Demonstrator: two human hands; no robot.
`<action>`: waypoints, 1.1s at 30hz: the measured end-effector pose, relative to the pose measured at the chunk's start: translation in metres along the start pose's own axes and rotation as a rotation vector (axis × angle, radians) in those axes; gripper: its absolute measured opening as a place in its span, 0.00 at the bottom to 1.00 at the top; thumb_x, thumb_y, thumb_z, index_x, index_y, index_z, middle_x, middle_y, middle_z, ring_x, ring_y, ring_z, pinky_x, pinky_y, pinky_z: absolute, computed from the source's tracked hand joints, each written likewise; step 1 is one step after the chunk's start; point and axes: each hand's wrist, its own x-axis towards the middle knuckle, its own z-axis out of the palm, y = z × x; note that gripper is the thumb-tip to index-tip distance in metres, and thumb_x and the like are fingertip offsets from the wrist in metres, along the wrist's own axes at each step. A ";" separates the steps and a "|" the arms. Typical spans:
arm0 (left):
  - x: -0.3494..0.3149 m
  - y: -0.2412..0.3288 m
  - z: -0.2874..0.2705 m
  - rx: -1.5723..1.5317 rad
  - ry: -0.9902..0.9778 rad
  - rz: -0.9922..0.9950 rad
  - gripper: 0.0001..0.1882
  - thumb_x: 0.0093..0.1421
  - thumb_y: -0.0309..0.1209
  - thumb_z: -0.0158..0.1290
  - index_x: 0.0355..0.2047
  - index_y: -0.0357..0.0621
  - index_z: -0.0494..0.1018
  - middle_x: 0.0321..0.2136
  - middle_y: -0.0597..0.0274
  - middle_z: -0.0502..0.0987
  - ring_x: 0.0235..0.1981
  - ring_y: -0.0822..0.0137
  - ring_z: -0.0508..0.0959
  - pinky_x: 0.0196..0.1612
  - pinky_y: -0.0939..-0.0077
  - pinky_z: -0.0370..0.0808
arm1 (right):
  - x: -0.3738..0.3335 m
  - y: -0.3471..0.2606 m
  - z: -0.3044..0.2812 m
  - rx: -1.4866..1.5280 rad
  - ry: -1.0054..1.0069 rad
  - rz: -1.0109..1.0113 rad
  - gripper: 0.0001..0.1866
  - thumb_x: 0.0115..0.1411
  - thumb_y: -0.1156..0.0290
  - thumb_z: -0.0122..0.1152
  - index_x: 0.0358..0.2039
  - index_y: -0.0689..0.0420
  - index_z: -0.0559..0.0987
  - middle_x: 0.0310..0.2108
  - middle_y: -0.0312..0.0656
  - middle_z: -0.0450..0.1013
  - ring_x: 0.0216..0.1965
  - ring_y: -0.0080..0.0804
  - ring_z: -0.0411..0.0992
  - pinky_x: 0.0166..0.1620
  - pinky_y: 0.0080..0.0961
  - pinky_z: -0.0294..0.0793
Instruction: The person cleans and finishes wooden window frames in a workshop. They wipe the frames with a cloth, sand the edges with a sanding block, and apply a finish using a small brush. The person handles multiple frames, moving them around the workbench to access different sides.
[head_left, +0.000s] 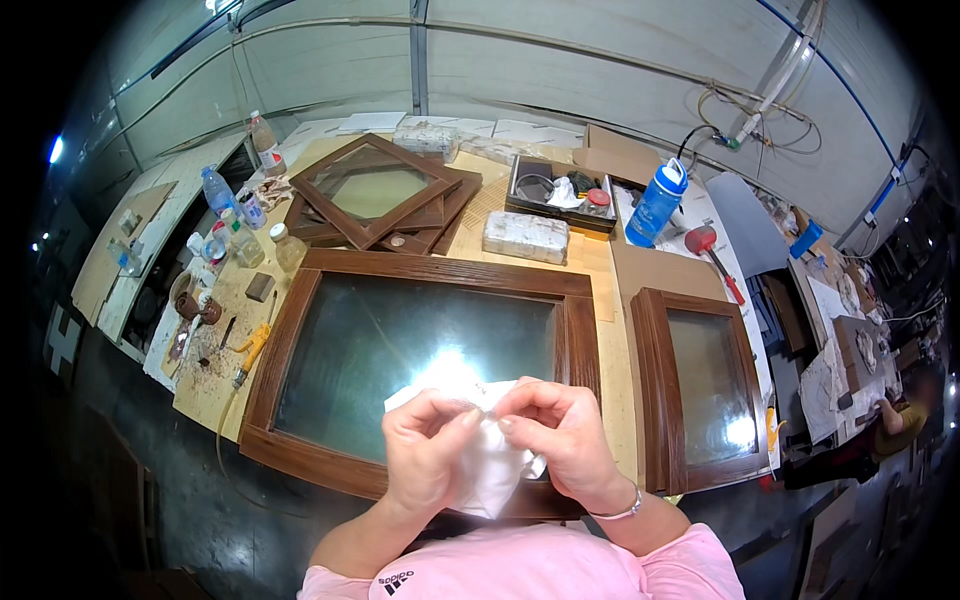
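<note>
Both hands pinch a thin white cloth [487, 470] in front of my chest, just above the near edge of a large brown wooden frame with a glass panel [340, 330]. My left hand [428, 450] has thumb and forefinger closed on the cloth's upper left part. Close beside it, my right hand [562, 435] grips the upper right part, fingers bent and thumb pressed in. The cloth hangs down between the hands in folds. Bright light glares off the glass behind it. Whether the cloth hides something small I cannot tell.
Smaller glazed wooden frames [375, 190] are piled at the back; a narrow glazed frame [700, 390] lies at right. Around them are a wrapped block [525, 238], a box of supplies [562, 195], a blue bottle [656, 205], a red mallet [703, 241], a yellow air gun [252, 350] and several bottles.
</note>
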 end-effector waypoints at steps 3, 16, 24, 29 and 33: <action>0.000 -0.005 -0.008 0.062 -0.046 0.077 0.02 0.54 0.17 0.58 0.29 0.34 0.77 0.29 0.62 0.78 0.31 0.75 0.75 0.37 0.80 0.70 | 0.001 -0.004 0.006 0.022 0.028 0.039 0.04 0.54 0.83 0.60 0.31 0.67 0.80 0.29 0.36 0.73 0.29 0.20 0.69 0.35 0.16 0.68; -0.001 -0.003 -0.009 0.152 -0.119 -0.084 0.05 0.53 0.17 0.60 0.31 0.31 0.80 0.28 0.58 0.77 0.30 0.73 0.75 0.36 0.82 0.70 | 0.001 -0.011 -0.006 -0.031 0.101 0.070 0.03 0.53 0.83 0.55 0.25 0.66 0.77 0.25 0.36 0.70 0.25 0.20 0.67 0.31 0.16 0.67; 0.003 0.006 -0.023 0.290 -0.070 0.163 0.08 0.53 0.16 0.60 0.35 0.31 0.80 0.28 0.65 0.77 0.29 0.76 0.74 0.33 0.83 0.69 | 0.000 -0.017 -0.015 0.175 0.103 0.019 0.02 0.53 0.82 0.56 0.26 0.63 0.77 0.25 0.36 0.72 0.26 0.20 0.68 0.32 0.18 0.68; 0.008 0.027 -0.027 0.717 -0.121 0.591 0.12 0.46 0.16 0.64 0.33 0.37 0.80 0.28 0.61 0.75 0.29 0.69 0.74 0.32 0.79 0.69 | 0.000 -0.014 -0.013 0.252 0.068 0.078 0.03 0.54 0.80 0.56 0.27 0.62 0.78 0.25 0.36 0.73 0.25 0.20 0.68 0.32 0.18 0.68; 0.025 0.038 -0.027 1.021 -0.204 0.998 0.18 0.39 0.17 0.66 0.33 0.44 0.79 0.31 0.60 0.75 0.31 0.63 0.74 0.34 0.72 0.73 | -0.002 -0.018 -0.015 0.468 -0.032 0.209 0.03 0.56 0.78 0.56 0.30 0.63 0.77 0.25 0.37 0.73 0.25 0.22 0.69 0.32 0.19 0.69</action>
